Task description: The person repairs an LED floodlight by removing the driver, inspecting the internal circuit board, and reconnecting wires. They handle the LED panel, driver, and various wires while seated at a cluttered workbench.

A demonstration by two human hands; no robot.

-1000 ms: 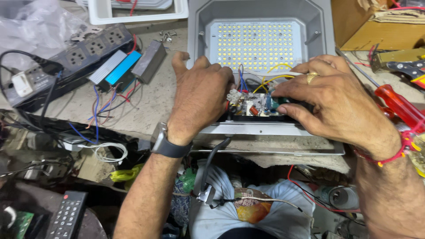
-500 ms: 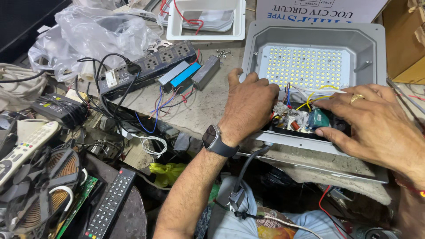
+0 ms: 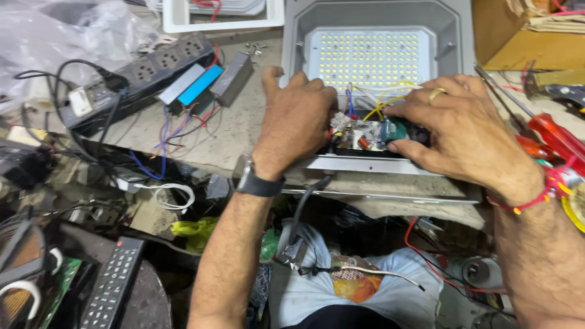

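Note:
A grey floodlight housing lies open on the bench, its white LED panel facing up. At its near edge sits a small driver circuit board with blue, yellow and white wires. My left hand, a dark watch on its wrist, presses down on the board's left end with fingers curled. My right hand, wearing a ring and a red thread bracelet, grips the board's right end with fingers and thumb.
A black power strip and three small metal driver boxes lie to the left. A red-handled screwdriver lies at the right. A cardboard box stands far right. A black remote and tangled cables lie below left.
The view has swung back to the right and closer. Both hands stay on the circuit board at the housing's near edge, barely shifted.

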